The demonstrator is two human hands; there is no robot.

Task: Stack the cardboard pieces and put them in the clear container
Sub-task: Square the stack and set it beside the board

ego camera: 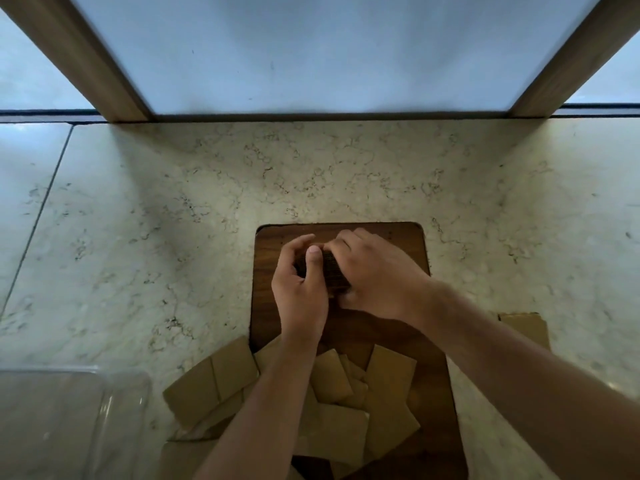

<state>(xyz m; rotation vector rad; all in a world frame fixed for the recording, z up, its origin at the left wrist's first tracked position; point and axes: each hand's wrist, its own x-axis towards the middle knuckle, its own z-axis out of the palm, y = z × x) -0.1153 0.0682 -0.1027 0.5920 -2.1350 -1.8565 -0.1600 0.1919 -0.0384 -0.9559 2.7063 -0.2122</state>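
Both of my hands are closed around one small stack of cardboard pieces near the far edge of the dark wooden board; my left hand wraps it from the left, thumb laid up across the near face and fingers curled over the far side; my right hand covers it from the right, fingers bent down over the top, so little of the stack shows beyond a dark, shadowed patch between my palms; whether it stands on the board or is lifted just clear of it I cannot tell.

Loose cardboard pieces lie scattered and overlapping across the near half of the board, under and between my forearms; some are tilted at odd angles, and several spill off the board's left edge onto the counter; among these a larger creased piece lies just beside the board's near left side; one further piece lies on the counter off the board's right edge, partly hidden by my right arm.

At the near left corner of the counter stands the clear container, its rounded rim blurred at the bottom left; it is well apart from the stack I hold, and I cannot make out any cardboard inside it.
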